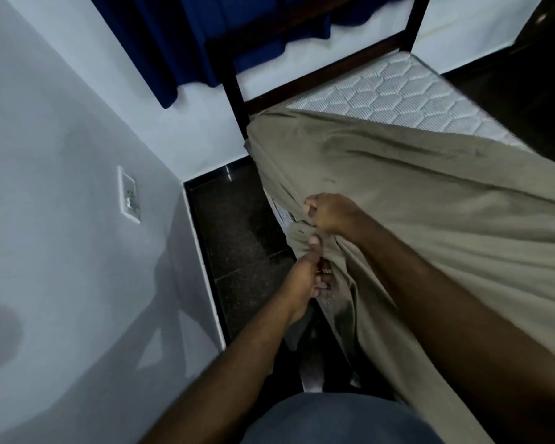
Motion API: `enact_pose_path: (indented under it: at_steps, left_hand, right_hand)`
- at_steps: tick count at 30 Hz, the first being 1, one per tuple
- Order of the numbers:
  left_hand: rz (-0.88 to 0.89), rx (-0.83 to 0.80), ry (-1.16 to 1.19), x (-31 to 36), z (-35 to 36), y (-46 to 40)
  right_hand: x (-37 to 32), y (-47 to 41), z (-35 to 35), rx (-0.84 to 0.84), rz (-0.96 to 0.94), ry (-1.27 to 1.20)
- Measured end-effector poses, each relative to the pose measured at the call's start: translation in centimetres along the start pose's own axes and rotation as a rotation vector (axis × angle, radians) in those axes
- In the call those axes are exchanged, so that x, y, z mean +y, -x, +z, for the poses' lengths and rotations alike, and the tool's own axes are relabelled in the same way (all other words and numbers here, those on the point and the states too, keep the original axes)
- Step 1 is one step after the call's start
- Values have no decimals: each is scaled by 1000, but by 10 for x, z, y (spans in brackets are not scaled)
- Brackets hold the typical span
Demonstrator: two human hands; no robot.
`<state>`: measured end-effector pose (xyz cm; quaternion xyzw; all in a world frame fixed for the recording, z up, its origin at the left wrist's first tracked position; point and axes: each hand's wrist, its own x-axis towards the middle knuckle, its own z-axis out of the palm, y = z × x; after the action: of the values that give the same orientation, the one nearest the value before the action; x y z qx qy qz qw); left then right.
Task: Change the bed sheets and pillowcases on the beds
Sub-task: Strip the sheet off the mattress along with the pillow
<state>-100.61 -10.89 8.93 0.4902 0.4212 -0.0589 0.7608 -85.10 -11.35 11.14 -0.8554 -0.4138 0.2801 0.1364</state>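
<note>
An olive-tan bed sheet (398, 193) lies stretched over most of a white quilted mattress (394, 94), whose far end is bare. At the bed's left edge my right hand (329, 214) grips a bunched fold of the sheet with curled fingers. Just below it my left hand (305, 277) holds the sheet's hanging edge against the mattress side, thumb on top and fingers tucked under the cloth. A strip of the mattress side shows between the two hands.
A dark bed frame post (236, 94) stands at the far left corner of the bed. A grey wall with a white socket plate (129, 195) closes the left side. A narrow dark floor strip (237, 238) runs between wall and bed. Blue curtains (186, 43) hang behind.
</note>
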Motion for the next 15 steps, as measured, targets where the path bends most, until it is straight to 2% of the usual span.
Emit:
enact_pose_path:
  at_steps: [3, 6, 7, 10, 13, 15]
  left_hand:
    - [-65, 65, 403, 17, -10, -24]
    - [-43, 50, 617, 45, -19, -47]
    - [-15, 48, 643, 56, -20, -55]
    - [39, 185, 605, 82, -22, -71]
    - [-33, 332, 483, 80, -28, -91]
    - [-2, 359, 425, 72, -30, -97]
  right_hand:
    - [-3, 35, -9, -40, -68, -3]
    - [-3, 68, -26, -117, -125, -75]
    - [-1, 77, -30, -163, -170, -103]
    - [12, 97, -35, -320, -278, -204]
    - [31, 102, -33, -427, -212, -244]
    - [40, 95, -30, -416, -171, -187]
